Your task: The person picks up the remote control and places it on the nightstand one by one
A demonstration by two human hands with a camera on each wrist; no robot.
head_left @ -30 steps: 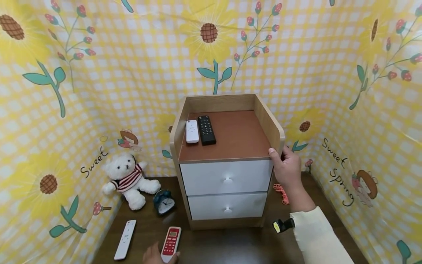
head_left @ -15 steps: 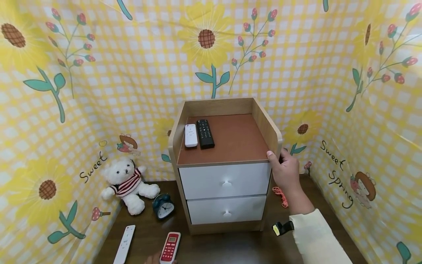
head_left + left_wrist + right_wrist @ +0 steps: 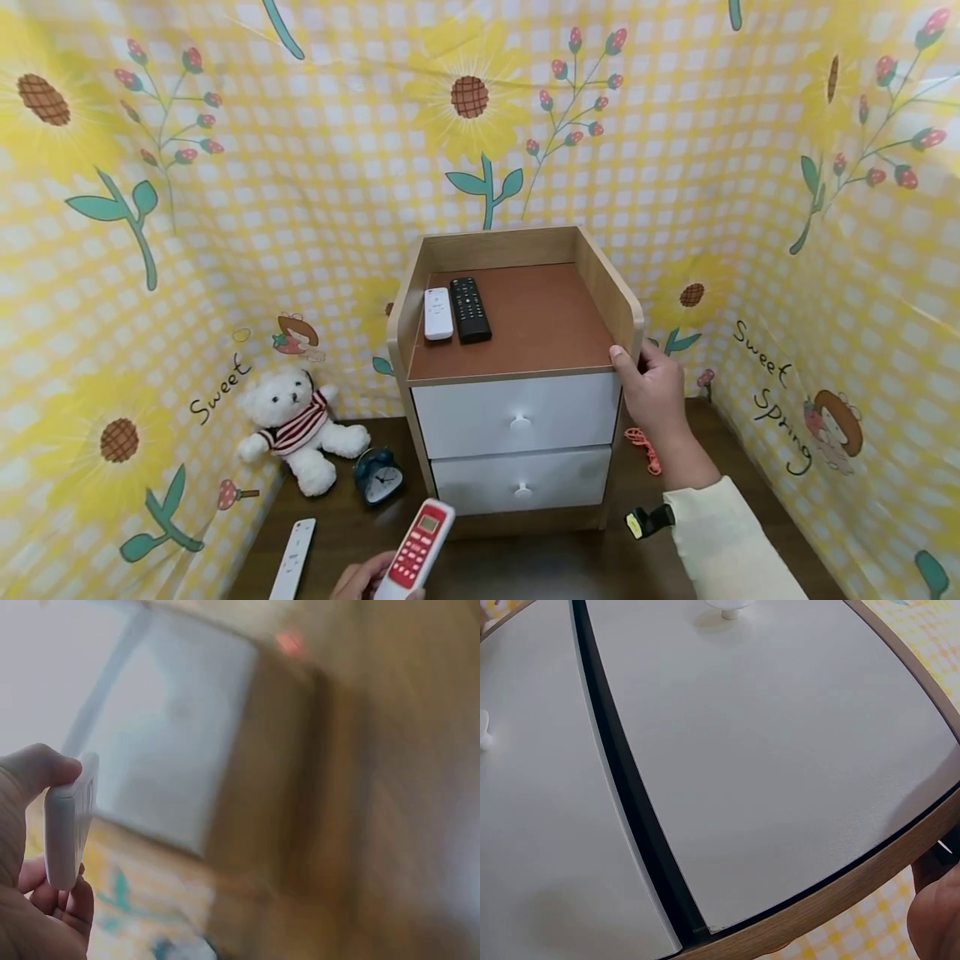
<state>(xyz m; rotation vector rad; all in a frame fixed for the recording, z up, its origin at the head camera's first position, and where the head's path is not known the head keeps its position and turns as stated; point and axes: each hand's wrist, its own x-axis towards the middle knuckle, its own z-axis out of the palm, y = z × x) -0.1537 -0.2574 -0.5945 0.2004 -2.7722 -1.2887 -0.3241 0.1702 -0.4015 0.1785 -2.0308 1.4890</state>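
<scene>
On the dark bench [image 3: 525, 568], at left, lies a slim white remote [image 3: 293, 557]; rightward, the left hand [image 3: 363, 577] grasps a red-faced white remote [image 3: 417, 546] before the white-drawered wooden cabinet [image 3: 495, 408], whose right side the right hand [image 3: 657, 392] clasps.

Reads "Sweet" on the left part of the yellow gingham cloth [image 3: 322, 167], in black script slanting upward to the right. Reads "Sweet Spring" on the right part — set in two lines of black script, sloping downward. Probably labelled also on the keys of the red-and-white remote control [image 3: 415, 551] and black remote control [image 3: 470, 311] — too small to make out, as on the alarm clock [image 3: 380, 480] dial.
</scene>
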